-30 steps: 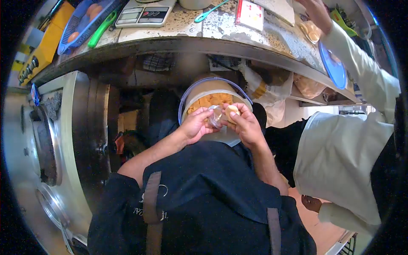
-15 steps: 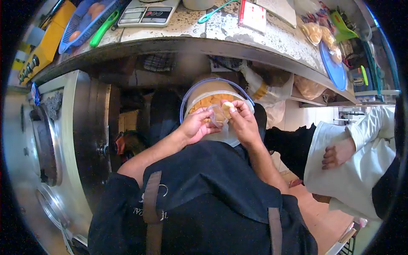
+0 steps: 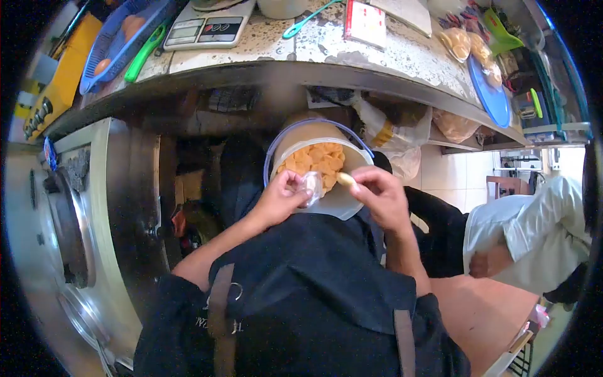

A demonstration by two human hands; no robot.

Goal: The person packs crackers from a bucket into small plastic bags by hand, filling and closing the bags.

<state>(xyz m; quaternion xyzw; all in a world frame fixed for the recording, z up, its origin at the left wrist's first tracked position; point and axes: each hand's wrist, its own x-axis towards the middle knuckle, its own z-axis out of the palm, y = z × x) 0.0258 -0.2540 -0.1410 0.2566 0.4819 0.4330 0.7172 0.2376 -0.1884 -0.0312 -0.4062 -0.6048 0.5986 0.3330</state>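
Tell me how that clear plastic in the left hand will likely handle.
The clear plastic is probably floppy, since it looks thin and crumpled. It is likely light for its size: the left hand holds it over the bucket in a pinch. Its glossy highlights suggest it may be slippery.

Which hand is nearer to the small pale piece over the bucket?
Right. The right hand pinches the pale piece; the left hand is apart from it, off to its left, holding clear plastic.
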